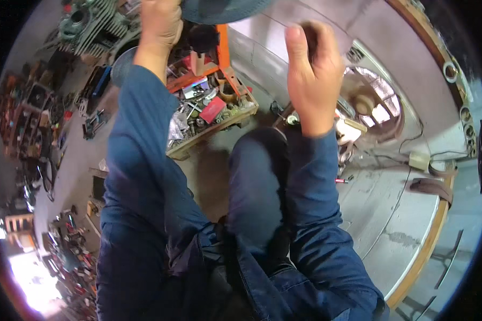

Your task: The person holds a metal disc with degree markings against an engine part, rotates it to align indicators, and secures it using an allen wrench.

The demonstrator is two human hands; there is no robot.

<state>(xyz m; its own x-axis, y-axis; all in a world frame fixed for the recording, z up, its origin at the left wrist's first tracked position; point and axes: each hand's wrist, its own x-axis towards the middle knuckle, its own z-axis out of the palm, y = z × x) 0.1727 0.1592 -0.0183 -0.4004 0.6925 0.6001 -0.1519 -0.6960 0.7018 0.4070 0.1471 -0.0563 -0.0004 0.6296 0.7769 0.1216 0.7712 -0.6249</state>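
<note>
My left hand (160,24) is raised at the upper edge of the view, its fingers curled in. It meets the left end of a dark blue rounded thing (225,9) with a curved, stitched-looking rim, partly cut off by the picture's edge. Whether the fingers grip that rim or something else is hidden. To the right, my right hand (316,75) is lifted with the thumb up and the fingers bent. A gap shows between thumb and fingers, and nothing is visible in it.
Before my knees stands a wooden tray (214,130) of loose metal parts, with a red box (213,109) and an orange frame (223,48). A finned engine part (99,27) lies at the far left. A round fan (367,101) and a pale bench (380,214) are on the right.
</note>
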